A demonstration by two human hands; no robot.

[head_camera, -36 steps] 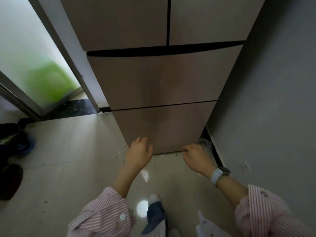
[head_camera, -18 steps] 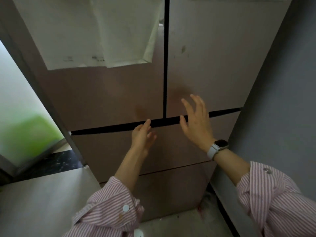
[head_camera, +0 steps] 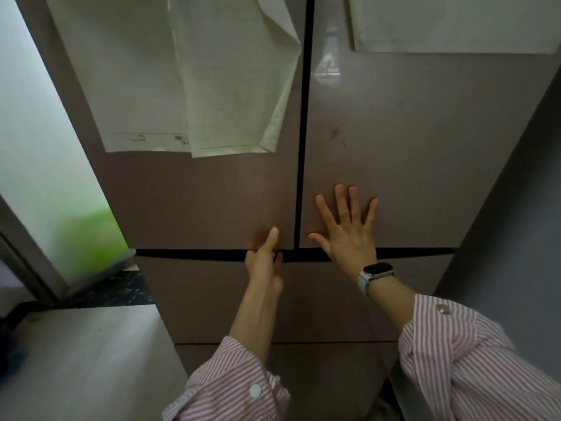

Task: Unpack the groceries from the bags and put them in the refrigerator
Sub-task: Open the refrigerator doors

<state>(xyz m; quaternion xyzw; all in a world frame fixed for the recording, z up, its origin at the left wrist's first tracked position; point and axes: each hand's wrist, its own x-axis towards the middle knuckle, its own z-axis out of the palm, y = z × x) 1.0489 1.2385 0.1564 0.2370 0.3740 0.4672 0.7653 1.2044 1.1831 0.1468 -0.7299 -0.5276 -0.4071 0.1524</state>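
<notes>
A tall brown refrigerator (head_camera: 409, 153) fills the view, with both upper doors and the drawers below closed. My left hand (head_camera: 264, 260) is at the bottom edge of the upper left door (head_camera: 197, 202); its fingers curl into the dark gap under that door and the thumb lies up the door's front. My right hand (head_camera: 349, 229) presses flat, fingers spread, on the lower part of the upper right door. No groceries or bags are in view.
White paper sheets (head_camera: 194, 74) hang on the left door and another sheet (head_camera: 449, 22) on the right door. A grey wall (head_camera: 516, 238) runs close along the right. A frosted glass door (head_camera: 39, 153) and pale floor (head_camera: 82, 366) lie left.
Both hands rose from near the floor at the bottom drawer to the upper doors. The left hand now hooks under the left door's edge; the right hand has gone flat onto the right door.
</notes>
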